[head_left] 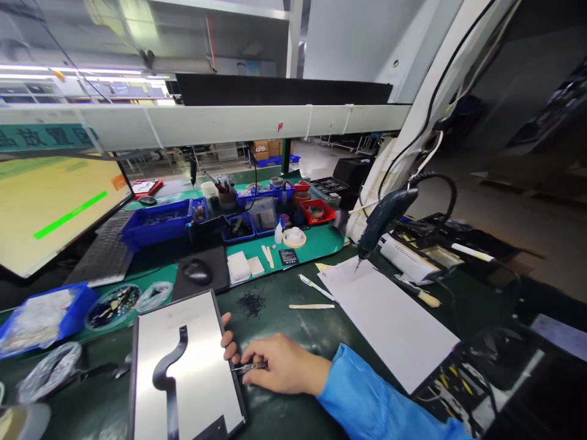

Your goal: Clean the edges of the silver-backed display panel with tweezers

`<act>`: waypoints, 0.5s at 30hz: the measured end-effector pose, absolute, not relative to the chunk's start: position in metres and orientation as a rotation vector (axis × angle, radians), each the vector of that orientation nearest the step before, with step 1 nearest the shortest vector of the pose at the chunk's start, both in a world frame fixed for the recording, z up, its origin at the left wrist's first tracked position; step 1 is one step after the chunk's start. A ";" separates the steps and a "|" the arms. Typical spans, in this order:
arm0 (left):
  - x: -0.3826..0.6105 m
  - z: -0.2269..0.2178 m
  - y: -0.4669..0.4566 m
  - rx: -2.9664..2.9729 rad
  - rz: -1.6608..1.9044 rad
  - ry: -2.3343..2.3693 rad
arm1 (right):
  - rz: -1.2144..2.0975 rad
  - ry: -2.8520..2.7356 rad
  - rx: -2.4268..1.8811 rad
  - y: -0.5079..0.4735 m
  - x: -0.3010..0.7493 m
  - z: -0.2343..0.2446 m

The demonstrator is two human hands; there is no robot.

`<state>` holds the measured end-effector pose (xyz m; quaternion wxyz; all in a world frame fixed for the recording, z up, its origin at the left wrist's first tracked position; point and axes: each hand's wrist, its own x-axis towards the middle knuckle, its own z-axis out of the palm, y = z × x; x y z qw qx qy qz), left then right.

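Observation:
A flat display panel [206, 348], silver-backed with a dark frame, is tilted up at the lower left, and a black ribbon cable [160, 376] curves down its back. Fingertips of my left hand [228, 340] curl round the panel's right edge; the rest of that hand is hidden behind it. My right hand [279, 366], in a blue sleeve, pinches metal tweezers [254, 366]. Their tip meets the panel's right edge, just below my left fingertips. A scatter of tiny black bits [252, 303] lies on the dark green mat beyond.
An electric screwdriver [385, 217] hangs over white paper [394, 324] at right. A pen [316, 287] and a thin stick [312, 307] lie nearby. Farther back are a mouse [197, 271], blue bins [158, 226] and a red tray [328, 211]. A monitor [59, 208] stands left.

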<state>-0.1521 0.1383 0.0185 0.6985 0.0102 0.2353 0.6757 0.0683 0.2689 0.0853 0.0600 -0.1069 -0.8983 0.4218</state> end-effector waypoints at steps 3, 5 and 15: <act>-0.147 0.027 0.136 0.179 1.498 0.488 | 1.254 -2.690 -0.263 0.269 0.068 0.085; -0.142 0.036 0.134 0.213 1.515 0.490 | 1.222 -2.681 -0.166 0.269 0.068 0.088; -0.124 0.072 0.132 0.156 1.557 0.572 | 1.306 -2.698 -0.261 0.268 0.069 0.096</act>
